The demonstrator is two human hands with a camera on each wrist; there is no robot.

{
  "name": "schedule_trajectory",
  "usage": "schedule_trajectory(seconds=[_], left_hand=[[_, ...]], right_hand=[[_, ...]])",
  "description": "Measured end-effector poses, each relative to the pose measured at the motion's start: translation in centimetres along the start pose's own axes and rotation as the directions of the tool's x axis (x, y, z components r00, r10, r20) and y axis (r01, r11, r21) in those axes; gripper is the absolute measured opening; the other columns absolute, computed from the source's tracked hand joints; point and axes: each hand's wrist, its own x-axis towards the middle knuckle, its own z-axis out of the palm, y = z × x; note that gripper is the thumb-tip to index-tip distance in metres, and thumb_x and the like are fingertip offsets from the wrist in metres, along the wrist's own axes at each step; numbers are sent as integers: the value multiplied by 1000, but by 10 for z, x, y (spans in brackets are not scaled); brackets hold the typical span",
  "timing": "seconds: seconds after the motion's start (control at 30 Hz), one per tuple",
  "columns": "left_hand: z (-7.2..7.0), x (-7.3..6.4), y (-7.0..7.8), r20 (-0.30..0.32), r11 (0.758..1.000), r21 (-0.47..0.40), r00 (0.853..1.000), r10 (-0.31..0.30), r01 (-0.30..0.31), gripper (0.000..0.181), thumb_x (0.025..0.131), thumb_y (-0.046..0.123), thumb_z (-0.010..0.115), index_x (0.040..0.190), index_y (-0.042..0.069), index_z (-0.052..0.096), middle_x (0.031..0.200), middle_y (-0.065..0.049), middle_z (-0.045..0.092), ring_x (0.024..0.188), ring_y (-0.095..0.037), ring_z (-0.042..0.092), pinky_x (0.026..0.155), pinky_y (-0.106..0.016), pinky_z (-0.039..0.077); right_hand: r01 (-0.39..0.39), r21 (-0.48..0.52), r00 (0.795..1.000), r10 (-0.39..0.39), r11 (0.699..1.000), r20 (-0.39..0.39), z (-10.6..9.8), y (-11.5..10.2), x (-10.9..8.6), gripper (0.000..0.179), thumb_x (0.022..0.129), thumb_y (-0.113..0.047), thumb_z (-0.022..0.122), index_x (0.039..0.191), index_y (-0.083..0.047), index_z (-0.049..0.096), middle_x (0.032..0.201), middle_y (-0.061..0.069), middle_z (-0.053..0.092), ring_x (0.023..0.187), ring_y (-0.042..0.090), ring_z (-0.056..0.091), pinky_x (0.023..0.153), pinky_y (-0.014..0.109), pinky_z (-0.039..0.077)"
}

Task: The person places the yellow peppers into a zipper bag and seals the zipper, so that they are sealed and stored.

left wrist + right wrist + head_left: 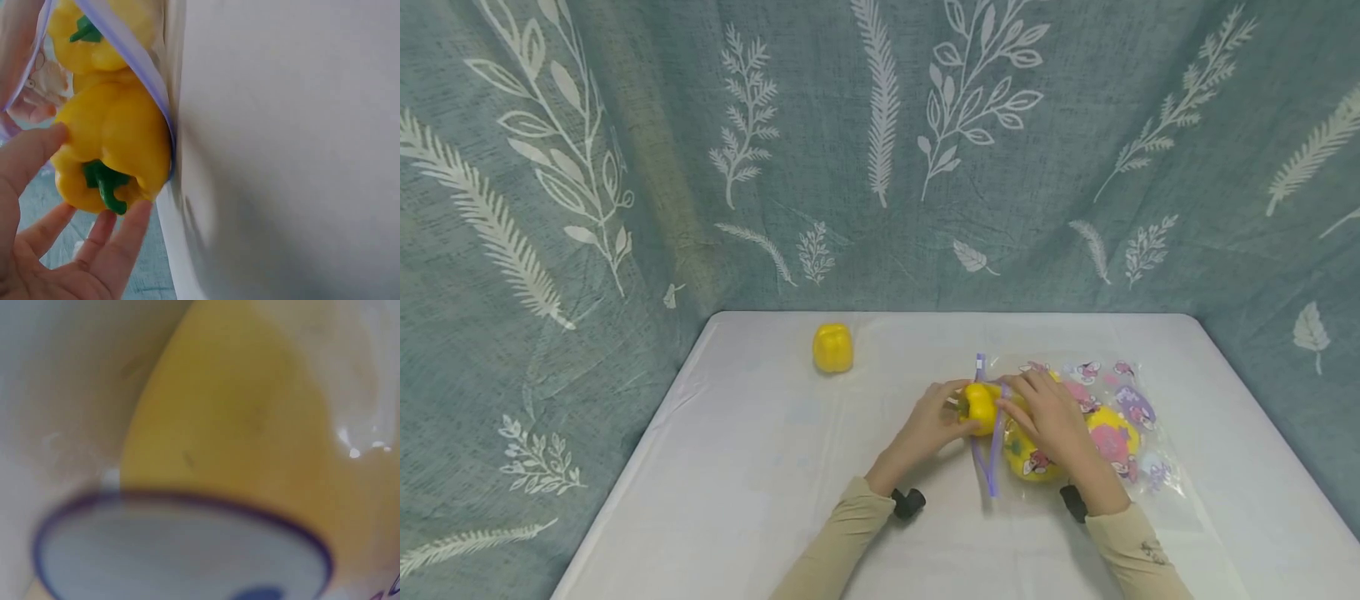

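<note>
At the mouth of a clear printed zip bag (1157,500), my left hand (931,421) holds a yellow bell pepper (981,408) by its stem end. In the left wrist view, thumb and fingertips spread around this pepper (112,134), its green stem facing the palm and its far part inside the purple bag rim (140,72). My right hand (1051,415) lies over the bag and grips its opening edge. Inside the bag are more yellow peppers (1030,458), one with its green stem (86,30) showing. Blurred yellow behind the printed plastic (231,425) fills the right wrist view.
Another yellow bell pepper (832,347) stands at the back left of the white table (715,467). A patterned green-grey curtain (850,167) hangs behind and beside the table. Dark wrist cameras (909,503) sit at both wrists.
</note>
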Motion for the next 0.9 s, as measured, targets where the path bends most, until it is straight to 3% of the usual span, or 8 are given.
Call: schedule_trajectory(seconds=[0.23,0.37,0.63,0.9], left_hand=[[-5,-2,-2,-50,998,-48,998,32,-35,52,83,15,70,130,7,48,113,-15,54,104,-29,56,88,-35,53],[-6,-3,0,-68,996,-83,998,16,-22,49,83,12,69,127,5,51,113,-16,55,105,-29,55,88,-36,53],[-7,-7,0,-45,994,-111,999,-17,12,46,85,16,66,127,5,51,120,-13,56,109,-27,55,90,-35,51],[-3,-7,-1,-8,983,-183,1000,1,-2,44,86,12,65,127,3,51,127,-13,54,114,-26,54,94,-32,49]], right_hand=[[5,-7,1000,-5,1000,4,-1,0,2,33,88,-32,61,115,-14,60,98,4,58,86,20,54,62,30,44],[4,-13,1000,-4,1000,10,-1,0,3,33,88,-34,60,115,-14,60,98,4,59,85,20,54,61,29,44],[-11,-9,1000,11,1000,22,-1,-1,3,33,89,-34,60,116,-15,60,99,4,59,86,20,54,62,29,44],[-12,-9,1000,13,1000,17,-2,-1,4,33,88,-32,61,116,-14,60,98,3,58,84,18,53,61,28,43]])
